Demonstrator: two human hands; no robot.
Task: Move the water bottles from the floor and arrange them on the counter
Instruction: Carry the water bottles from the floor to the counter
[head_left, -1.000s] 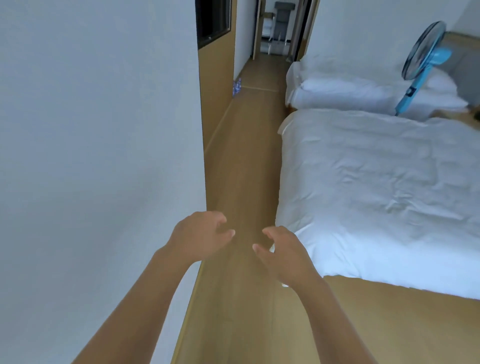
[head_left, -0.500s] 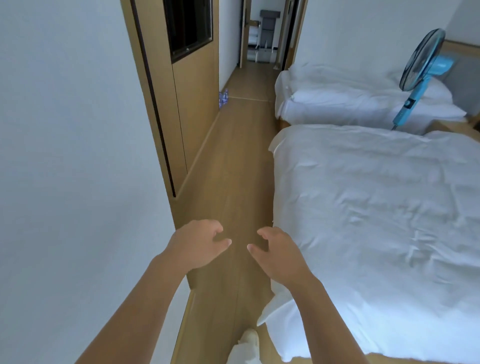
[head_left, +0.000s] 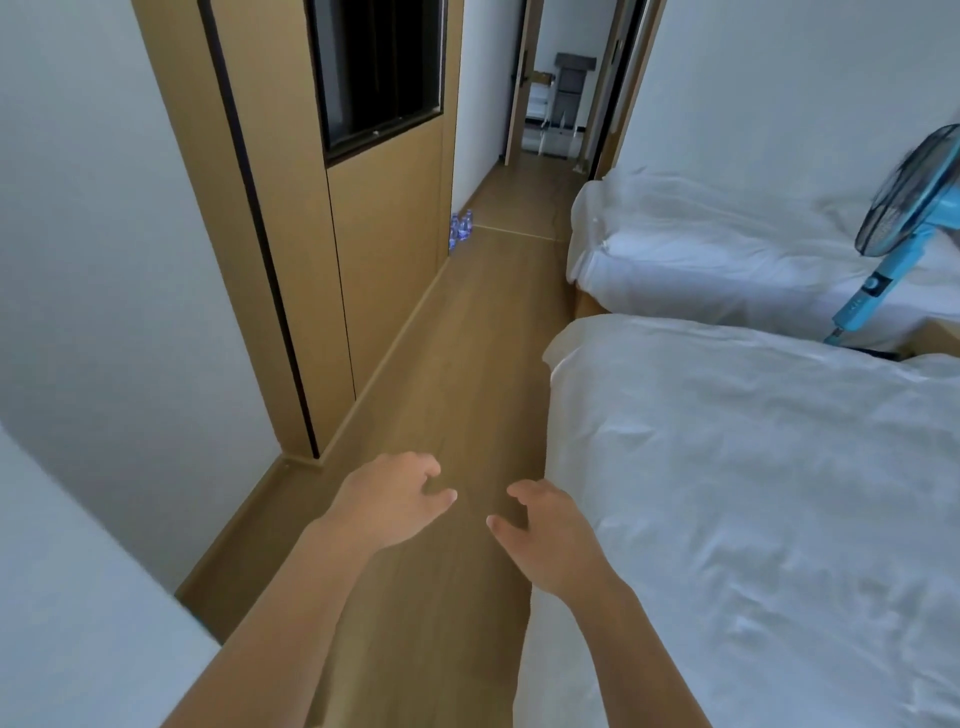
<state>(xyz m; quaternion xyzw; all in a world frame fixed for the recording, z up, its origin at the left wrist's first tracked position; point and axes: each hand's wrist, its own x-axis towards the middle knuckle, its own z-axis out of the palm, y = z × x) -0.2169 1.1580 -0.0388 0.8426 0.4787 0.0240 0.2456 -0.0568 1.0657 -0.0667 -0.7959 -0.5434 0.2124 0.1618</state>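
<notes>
Clearly, the approach step is in hand: nothing is held by the left hand (head_left: 387, 501) or the right hand (head_left: 550, 538), both loosely curled. The water bottles (head_left: 460, 229) are seen far ahead on the floor (head_left: 467, 374), against the wooden wall. Walking closer is needed first; the counter is not seen

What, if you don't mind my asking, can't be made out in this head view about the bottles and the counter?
- Bottles: too small and far down the floor by the wooden panel to count or read.
- Counter: none in the head view; where it stands cannot be told.
- Fan: base hidden behind the near bed, head cut by the right edge.
- Left hand and right hand: empty, loosely curled.
</notes>
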